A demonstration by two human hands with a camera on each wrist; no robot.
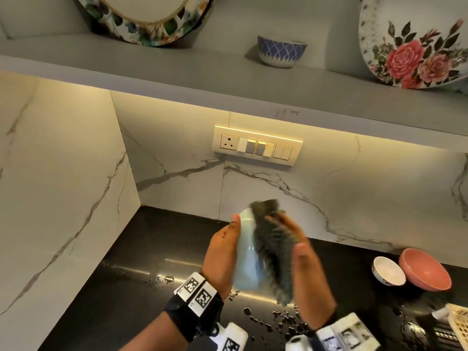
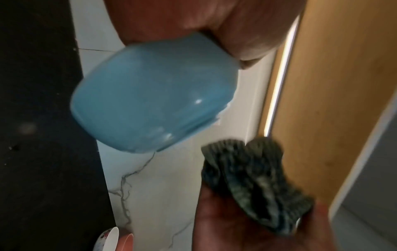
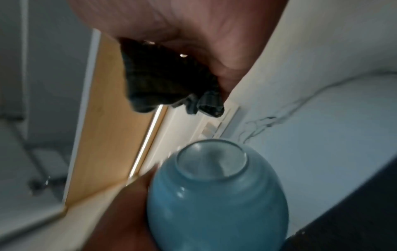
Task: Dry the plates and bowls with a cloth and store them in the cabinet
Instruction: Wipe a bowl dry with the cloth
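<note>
One pale blue bowl (image 1: 247,252), held above the black counter (image 1: 141,249), tipped on its side near the six o'clock edge of the head view, foot ring turned toward the right wrist camera. Gripped at nine o'clock by the left hand (image 1: 222,252), thumb curled over the rim, palm against the wall of the bowl. Pressed against its three o'clock side: a dark ribbed cloth (image 1: 272,245), bunched and blurred, clutched by the right hand (image 1: 307,277) with fingers folded round the fabric. Scattered under both hands, toward six o'clock: water drops (image 1: 276,319) on the counter. Farther out at four o'clock: a small white bowl (image 1: 388,271) touching a pink bowl (image 1: 425,269), both upright on the counter. Up at twelve o'clock, past the switch panel (image 1: 258,145) on the marble wall: a grey shelf (image 1: 177,72) carrying a blue patterned bowl (image 1: 281,50), flanked by a leaf-rimmed plate (image 1: 141,19) at eleven o'clock and a rose plate (image 1: 415,44) at one o'clock, both leaning upright.
</note>
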